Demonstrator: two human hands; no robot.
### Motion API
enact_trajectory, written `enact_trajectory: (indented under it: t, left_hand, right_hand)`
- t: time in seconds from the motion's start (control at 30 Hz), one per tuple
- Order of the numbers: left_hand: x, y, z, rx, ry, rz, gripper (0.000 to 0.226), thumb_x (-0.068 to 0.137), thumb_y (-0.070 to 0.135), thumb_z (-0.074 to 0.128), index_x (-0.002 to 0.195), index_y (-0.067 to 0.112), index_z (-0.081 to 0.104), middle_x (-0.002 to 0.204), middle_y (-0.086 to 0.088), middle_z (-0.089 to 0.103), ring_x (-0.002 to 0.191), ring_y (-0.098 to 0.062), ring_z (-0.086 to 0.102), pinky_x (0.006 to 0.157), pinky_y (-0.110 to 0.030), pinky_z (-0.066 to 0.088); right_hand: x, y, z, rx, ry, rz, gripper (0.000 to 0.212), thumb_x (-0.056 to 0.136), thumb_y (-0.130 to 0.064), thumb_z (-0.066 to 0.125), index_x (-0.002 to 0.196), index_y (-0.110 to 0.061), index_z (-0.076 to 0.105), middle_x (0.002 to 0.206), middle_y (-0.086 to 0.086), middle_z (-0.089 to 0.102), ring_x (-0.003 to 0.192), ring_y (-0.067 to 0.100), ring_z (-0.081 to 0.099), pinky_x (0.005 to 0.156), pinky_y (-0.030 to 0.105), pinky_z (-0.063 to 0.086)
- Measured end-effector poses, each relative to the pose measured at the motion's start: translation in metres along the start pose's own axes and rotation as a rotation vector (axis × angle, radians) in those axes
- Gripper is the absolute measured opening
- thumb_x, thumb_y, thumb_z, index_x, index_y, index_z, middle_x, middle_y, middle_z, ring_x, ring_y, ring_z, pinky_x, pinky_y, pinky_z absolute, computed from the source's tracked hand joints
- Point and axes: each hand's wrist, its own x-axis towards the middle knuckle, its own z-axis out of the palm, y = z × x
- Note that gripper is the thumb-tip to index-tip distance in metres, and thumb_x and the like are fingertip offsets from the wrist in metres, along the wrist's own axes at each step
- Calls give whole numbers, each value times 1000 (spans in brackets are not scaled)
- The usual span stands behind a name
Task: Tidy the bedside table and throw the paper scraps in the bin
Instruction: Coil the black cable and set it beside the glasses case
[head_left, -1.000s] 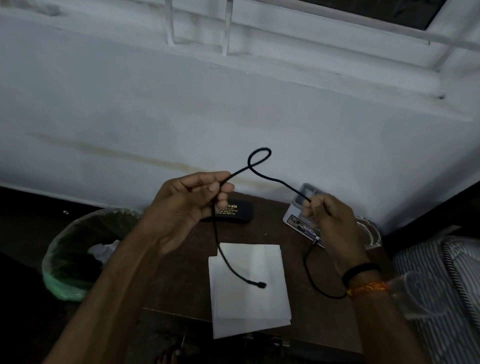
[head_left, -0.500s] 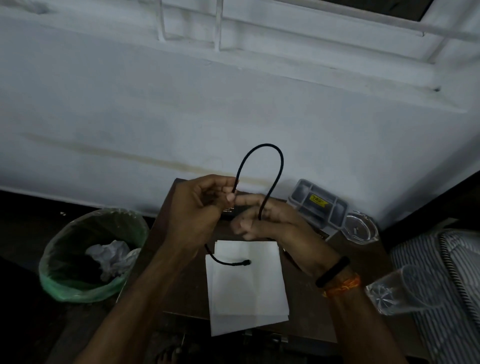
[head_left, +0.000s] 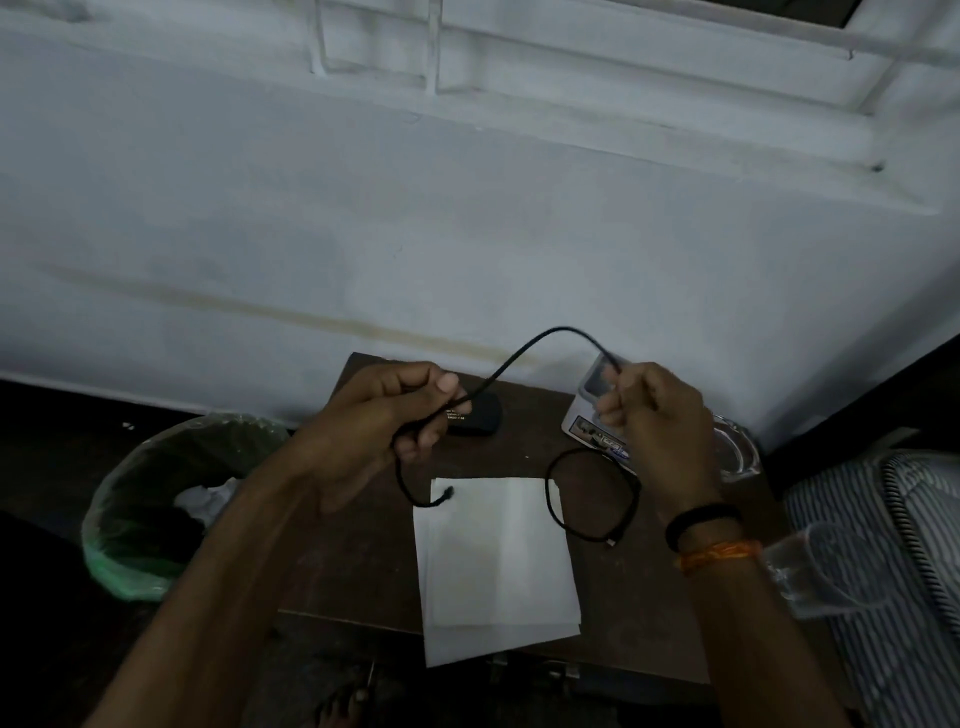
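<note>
Both hands hold a thin black cable (head_left: 524, 353) above the brown bedside table (head_left: 363, 566). My left hand (head_left: 384, 421) pinches one part, with a short end hanging down over the white paper sheets (head_left: 498, 561). My right hand (head_left: 649, 415) grips another part; below it the cable hangs in a loop that ends in a small plug. Between the hands the cable arches upward. A bin (head_left: 176, 499) lined with a green bag stands on the floor left of the table, with crumpled white paper inside.
A black case (head_left: 483, 415) lies at the table's back behind my left hand. A grey compartment box (head_left: 592, 410) and a clear glass dish (head_left: 737, 452) sit at the back right. A clear tumbler (head_left: 821, 566) lies near my right wrist. Striped bedding (head_left: 893, 545) is at right.
My hands were together half a second ago with the cable in a tall loop; they have moved apart, so the cable now spans them in a low arch and a loop hangs under my right hand.
</note>
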Motion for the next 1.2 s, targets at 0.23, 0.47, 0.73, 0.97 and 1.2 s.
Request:
enact_trajectory:
  t: [0.23, 0.47, 0.73, 0.97, 1.2]
  left_hand:
    - [5, 0, 19, -79, -27, -11, 22, 97, 20, 55, 97, 4, 70, 61, -6, 53, 49, -8, 37, 49, -19, 35]
    - [5, 3, 11, -283, -54, 33, 15, 96, 10, 54, 102, -3, 60, 69, -12, 58, 55, -14, 44, 53, -24, 44]
    - [-3, -2, 7, -58, -204, -76, 32, 99, 22, 49, 104, -3, 68, 70, -9, 54, 62, -14, 48, 60, -20, 45]
    - [-6, 0, 14, -145, -281, -142, 24, 100, 13, 46, 99, -5, 62, 64, -6, 42, 57, -13, 38, 60, -27, 39]
    - [0, -1, 27, -516, -316, -50, 27, 93, 8, 48, 112, -3, 64, 68, -4, 44, 59, -10, 43, 56, -25, 42]
  right_hand:
    - [-23, -19, 27, -554, -164, -638, 49, 77, -14, 64, 126, -20, 60, 125, -5, 62, 119, 21, 47, 104, 38, 36]
    - [-36, -27, 44, -442, -175, -758, 29, 95, -20, 50, 114, -12, 71, 98, 3, 75, 78, 19, 58, 73, 34, 50]
    - [-4, -11, 10, -180, 248, -247, 27, 100, -22, 50, 118, -13, 68, 70, -17, 67, 74, -5, 64, 87, 18, 50]
    - [1, 6, 2, -328, 90, -183, 22, 99, -25, 53, 96, -15, 73, 76, -9, 70, 76, 9, 66, 80, 25, 54]
    - [-23, -6, 43, -126, -177, -287, 38, 98, -13, 53, 133, -24, 57, 110, -7, 69, 81, 2, 67, 77, 19, 54]
